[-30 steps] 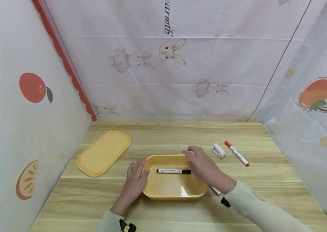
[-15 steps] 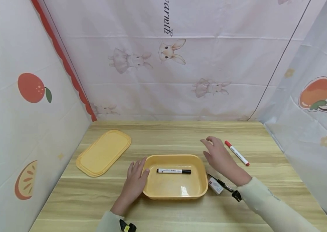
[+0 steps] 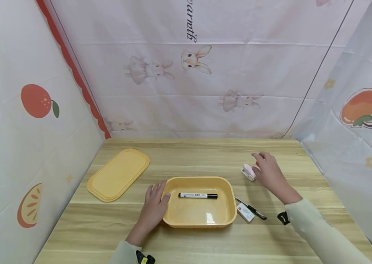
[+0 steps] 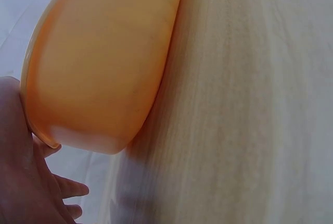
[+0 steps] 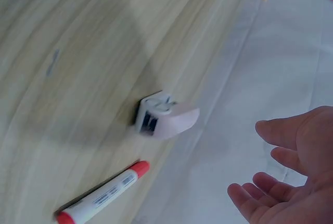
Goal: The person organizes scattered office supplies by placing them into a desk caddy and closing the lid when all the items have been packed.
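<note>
A yellow plastic box (image 3: 199, 224) stands on the table with a black-capped marker (image 3: 197, 195) lying inside. My left hand (image 3: 154, 205) rests on its left side, thumb at the rim and fingers along the outer wall; in the left wrist view the fingers reach past the box's rim (image 4: 39, 130). Up on the right, my right hand (image 3: 269, 174) hovers with fingers apart and nothing in them. Just left of it sits a small pink-and-white stapler-like device (image 3: 248, 172). A red-capped marker (image 5: 106, 195) lies near that device, mostly hidden behind the hand in the head view.
A flat yellow lid (image 3: 118, 174) lies at the back left of the table. Against the yellow box's right side are a small white box (image 3: 245, 212) and a black pen (image 3: 252, 208). Printed cloth (image 3: 179, 110) hangs along the back and both sides.
My right hand has moved from the yellow box's back right corner, over the pink-and-white device, to the red-capped marker. The pen and white box have come into view. My left hand stays put.
</note>
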A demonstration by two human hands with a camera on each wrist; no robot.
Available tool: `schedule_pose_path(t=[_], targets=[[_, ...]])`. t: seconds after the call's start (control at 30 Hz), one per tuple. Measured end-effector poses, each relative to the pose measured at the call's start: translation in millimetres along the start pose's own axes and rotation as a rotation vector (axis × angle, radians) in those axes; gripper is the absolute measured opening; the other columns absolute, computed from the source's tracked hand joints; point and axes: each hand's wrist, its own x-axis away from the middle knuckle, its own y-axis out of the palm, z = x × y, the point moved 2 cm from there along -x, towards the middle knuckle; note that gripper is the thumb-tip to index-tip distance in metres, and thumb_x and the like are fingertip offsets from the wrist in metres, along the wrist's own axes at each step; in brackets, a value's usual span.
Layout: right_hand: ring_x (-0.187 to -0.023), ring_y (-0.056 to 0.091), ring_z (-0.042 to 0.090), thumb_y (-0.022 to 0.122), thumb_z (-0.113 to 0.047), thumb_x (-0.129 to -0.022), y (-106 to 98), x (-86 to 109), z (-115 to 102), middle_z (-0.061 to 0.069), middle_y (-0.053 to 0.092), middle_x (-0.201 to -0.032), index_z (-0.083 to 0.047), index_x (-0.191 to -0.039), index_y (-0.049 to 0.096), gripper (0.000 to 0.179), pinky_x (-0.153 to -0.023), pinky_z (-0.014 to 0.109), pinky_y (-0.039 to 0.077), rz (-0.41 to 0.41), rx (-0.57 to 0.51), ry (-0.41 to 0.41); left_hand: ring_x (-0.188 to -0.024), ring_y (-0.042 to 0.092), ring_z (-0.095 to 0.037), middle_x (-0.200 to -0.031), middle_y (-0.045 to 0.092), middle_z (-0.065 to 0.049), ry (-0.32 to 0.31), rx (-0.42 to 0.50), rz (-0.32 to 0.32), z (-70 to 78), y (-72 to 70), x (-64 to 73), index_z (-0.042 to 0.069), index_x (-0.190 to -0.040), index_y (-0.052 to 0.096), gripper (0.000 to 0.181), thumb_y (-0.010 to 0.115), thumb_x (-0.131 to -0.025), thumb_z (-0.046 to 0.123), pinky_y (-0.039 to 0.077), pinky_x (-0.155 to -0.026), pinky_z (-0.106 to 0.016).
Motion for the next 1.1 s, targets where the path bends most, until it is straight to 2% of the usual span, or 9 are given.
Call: schedule_pose_path(t=[0.13, 0.4, 0.67, 1.1], targets=[[-0.117, 0.047, 0.054, 0.067, -0.002, -0.092, 2, 1.7, 16, 0.036, 0.05, -0.13, 0.008, -0.14, 0.05, 0.051, -0.094, 0.064, 0.043, -0.001, 0.009, 0.033, -0.156, 0.0, -0.038, -0.167, 0.021, -0.017, 0.006, -0.001, 0.004, -0.7, 0.1, 0.1, 0.028, -0.161, 0.027, 0.056, 0.041, -0.108, 0.04, 0.013, -0.117, -0.072], [-0.119, 0.044, 0.055, 0.064, -0.007, -0.096, 8, 4.5, 45, 0.038, 0.046, -0.132, 0.009, -0.143, 0.046, 0.052, -0.097, 0.066, 0.041, -0.073, 0.004, 0.142, -0.156, 0.0, -0.038, -0.167, 0.021, -0.017, 0.005, -0.004, 0.007, -1.0, -0.3, 0.6, 0.029, -0.161, 0.027, 0.056, 0.041, -0.108, 0.04, 0.013, -0.117, -0.072], [-0.117, 0.045, 0.057, 0.064, -0.008, -0.094, 19, 10.5, 77, 0.041, 0.046, -0.13, 0.011, -0.144, 0.043, 0.057, -0.097, 0.067, 0.04, -0.115, 0.01, 0.23, -0.156, 0.002, -0.039, -0.166, 0.023, -0.017, 0.004, -0.007, 0.011, 0.5, 0.6, -0.2, 0.028, -0.161, 0.029, 0.056, 0.042, -0.107, 0.04, 0.012, -0.117, -0.073], [-0.11, 0.05, 0.057, 0.064, -0.011, -0.094, 32, 18.2, 97, 0.043, 0.048, -0.126, 0.013, -0.142, 0.044, 0.058, -0.09, 0.065, 0.045, -0.18, 0.031, 0.276, -0.156, 0.002, -0.039, -0.166, 0.023, -0.018, -0.006, 0.001, 0.008, 1.0, 0.7, 0.1, 0.027, -0.161, 0.029, 0.057, 0.042, -0.107, 0.043, 0.012, -0.117, -0.072]])
